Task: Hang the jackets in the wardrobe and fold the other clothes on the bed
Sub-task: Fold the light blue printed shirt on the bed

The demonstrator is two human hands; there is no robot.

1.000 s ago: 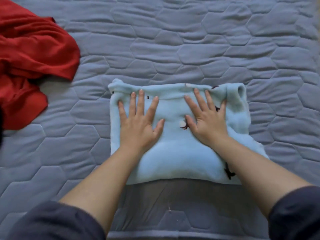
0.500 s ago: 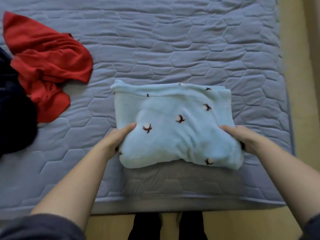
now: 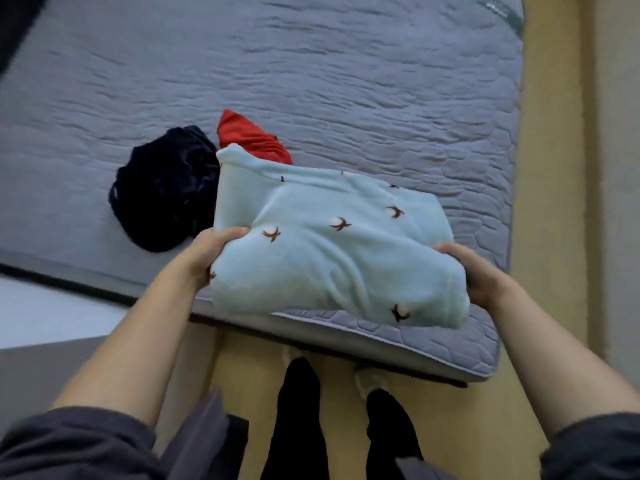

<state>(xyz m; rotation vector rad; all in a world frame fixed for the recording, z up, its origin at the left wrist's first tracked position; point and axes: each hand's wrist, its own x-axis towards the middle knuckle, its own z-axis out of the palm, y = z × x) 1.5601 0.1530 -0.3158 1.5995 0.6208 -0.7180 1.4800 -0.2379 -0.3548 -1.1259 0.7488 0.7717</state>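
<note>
One folded pale-blue fleece garment (image 3: 332,258) held over the near edge of one quilted mattress (image 3: 346,81). Two hands clamp its ends: left hand (image 3: 207,251) and right hand (image 3: 474,271), thumbs on top, fingers hidden beneath. Behind it lie one navy garment (image 3: 162,188) and one red garment (image 3: 249,136).

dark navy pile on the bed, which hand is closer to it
Left. The left hand grips the near-left edge of the light blue garment, just beside the dark navy pile. The right hand grips the opposite edge, with the garment between it and the pile.
</note>
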